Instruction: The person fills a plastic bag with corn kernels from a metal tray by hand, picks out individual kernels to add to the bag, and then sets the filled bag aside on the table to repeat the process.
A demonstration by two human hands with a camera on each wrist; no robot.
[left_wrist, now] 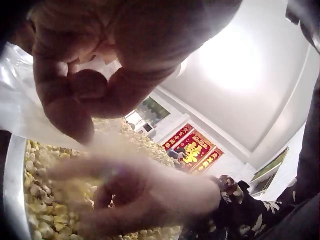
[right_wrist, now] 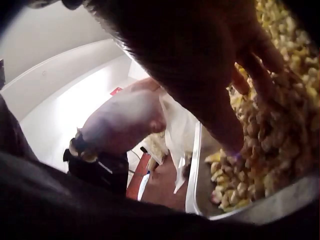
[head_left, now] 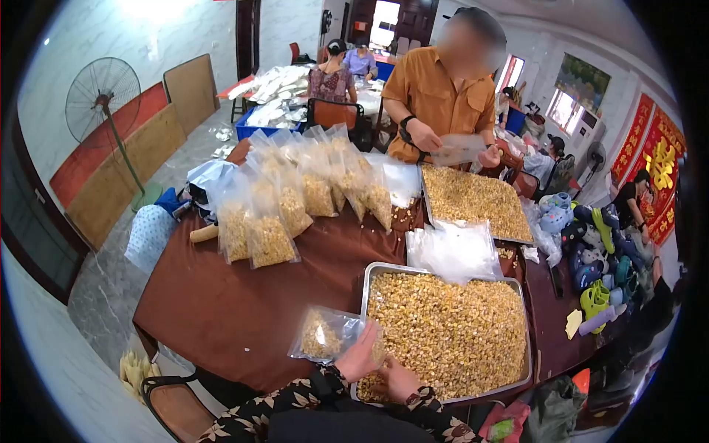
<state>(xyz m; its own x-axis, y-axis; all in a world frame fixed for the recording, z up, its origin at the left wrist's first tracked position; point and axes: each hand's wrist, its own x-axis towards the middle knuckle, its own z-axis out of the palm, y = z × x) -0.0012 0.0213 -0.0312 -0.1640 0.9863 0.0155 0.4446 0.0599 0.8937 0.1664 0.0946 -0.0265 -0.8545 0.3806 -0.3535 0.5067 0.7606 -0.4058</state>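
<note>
A clear plastic bag [head_left: 320, 334] partly filled with yellow kernels lies over the near left edge of a metal tray [head_left: 367, 295]. My left hand [head_left: 359, 353] grips the bag at its mouth; in the left wrist view its fingers [left_wrist: 65, 107] are curled on the plastic. Loose kernels [head_left: 450, 332] fill the tray. At the tray's near left corner is my right hand [head_left: 399, 379], just beside the left one. In the right wrist view the right hand [right_wrist: 215, 75] has its fingers spread down among the kernels.
Filled bags [head_left: 269, 240] stand in a group at the back left of the brown-covered table [head_left: 199, 295]. Empty bags [head_left: 454, 251] lie across the tray's far edge. Behind is a second kernel tray [head_left: 480, 199], where a person in an orange shirt [head_left: 436, 88] handles a bag. Shoes [head_left: 591, 251] are piled at right.
</note>
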